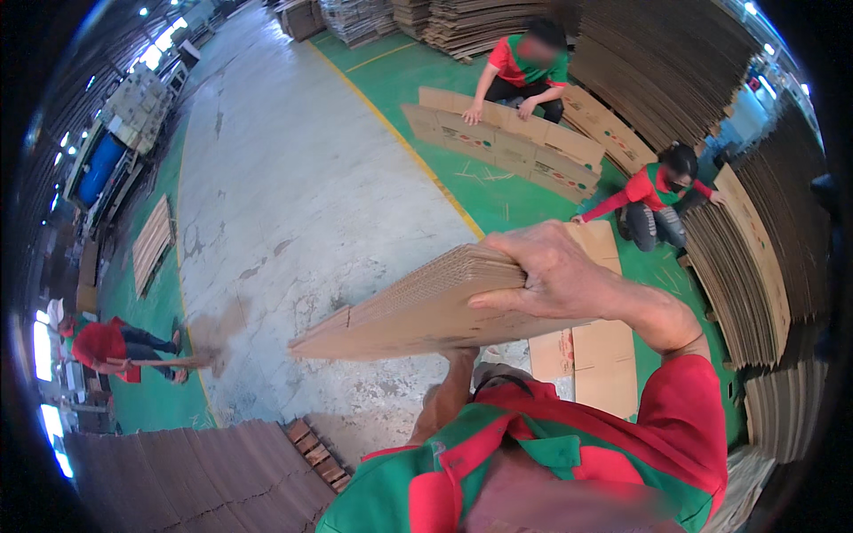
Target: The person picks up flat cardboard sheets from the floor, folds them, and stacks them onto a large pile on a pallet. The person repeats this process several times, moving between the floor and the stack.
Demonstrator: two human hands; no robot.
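Observation:
A bundle of flat cardboard sheets (418,306) is held up in front of my chest, its layered edges facing up and its length running off to the left. My right hand (546,271) is closed over its right end, thumb on the near face and fingers over the top. From below, my left hand (459,354) reaches up to the underside of the bundle. Its fingers are hidden behind the cardboard, so their grip does not show. Below and right of my right hand, flat cardboard pieces (604,360) lie on the floor.
One co-worker (529,71) crouches behind long printed cardboard (502,147); another (656,200) kneels beside leaning cardboard stacks (733,258). At left, a person (111,346) holds a long-handled tool (169,361). A brown stack (195,475) and wooden pallet (318,455) stand lower left.

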